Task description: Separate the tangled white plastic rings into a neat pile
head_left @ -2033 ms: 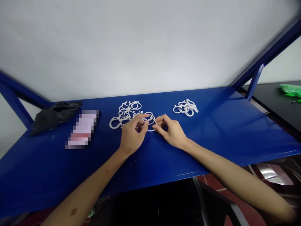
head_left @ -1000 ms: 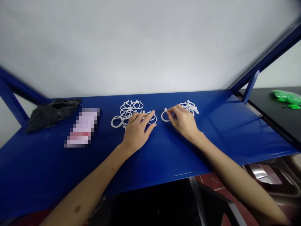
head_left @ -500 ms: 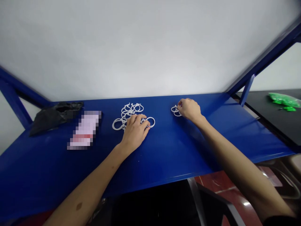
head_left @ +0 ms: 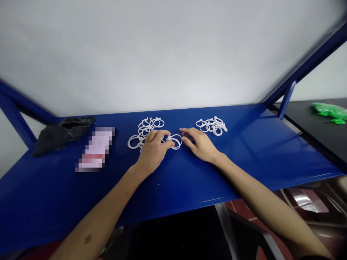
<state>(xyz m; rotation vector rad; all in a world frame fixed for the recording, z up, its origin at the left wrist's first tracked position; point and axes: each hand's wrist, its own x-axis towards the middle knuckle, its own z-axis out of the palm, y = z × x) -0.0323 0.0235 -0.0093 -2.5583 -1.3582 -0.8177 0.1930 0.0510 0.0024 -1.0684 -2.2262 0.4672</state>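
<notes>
A heap of white plastic rings (head_left: 146, 127) lies on the blue shelf (head_left: 189, 173). My left hand (head_left: 152, 150) rests at its near edge, fingers curled onto one white ring (head_left: 175, 141). My right hand (head_left: 199, 144) lies just right of that ring, fingers stretched toward it, nothing in them. A smaller pile of white rings (head_left: 211, 125) sits behind my right hand, apart from it.
A pixelated pale packet (head_left: 95, 148) lies left of the heap, and a crumpled black bag (head_left: 62, 132) sits at the far left. Blue frame struts rise at both ends. A dark table with green items (head_left: 329, 112) stands to the right.
My right hand has come back from the smaller pile on the right to the ring by my left hand. The ring it carried over now lies in that pile. My left hand stayed put.
</notes>
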